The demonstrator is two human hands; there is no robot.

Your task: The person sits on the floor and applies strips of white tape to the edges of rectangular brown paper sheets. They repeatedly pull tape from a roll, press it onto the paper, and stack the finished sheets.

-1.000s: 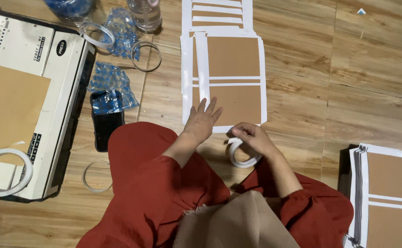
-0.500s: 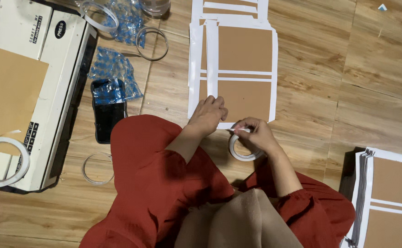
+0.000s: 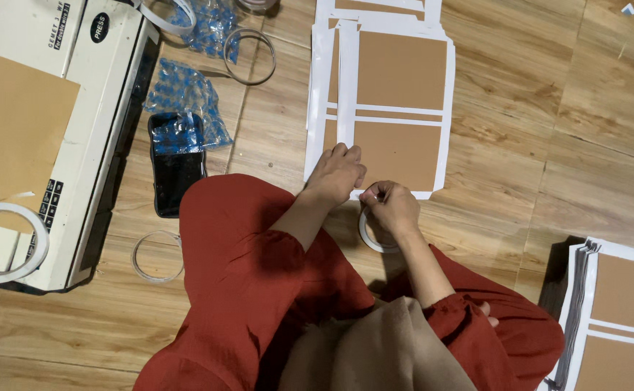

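A flat cardboard cover (image 3: 396, 108), brown with white borders, lies on the wooden floor ahead of my knees, on top of a stack of similar sheets. My left hand (image 3: 337, 172) rests palm down on its lower left corner, fingers together. My right hand (image 3: 391, 208) sits just below the cover's bottom edge, fingers pinched on a white roll of tape (image 3: 372, 236), with the thumb and forefinger at the sheet's edge. The roll lies partly hidden under that hand.
A white binding machine (image 3: 78, 108) with a brown sheet on it stands at the left, a tape roll (image 3: 2, 242) on its corner. A black phone (image 3: 176, 170), blue plastic bags (image 3: 187, 90) and clear rings (image 3: 248, 54) lie nearby. Another stack of covers (image 3: 617, 311) sits at the lower right.
My left hand has settled flatter on the cover's corner. My right hand has brought the tape roll up to the sheet's bottom edge. The view has shifted closer.
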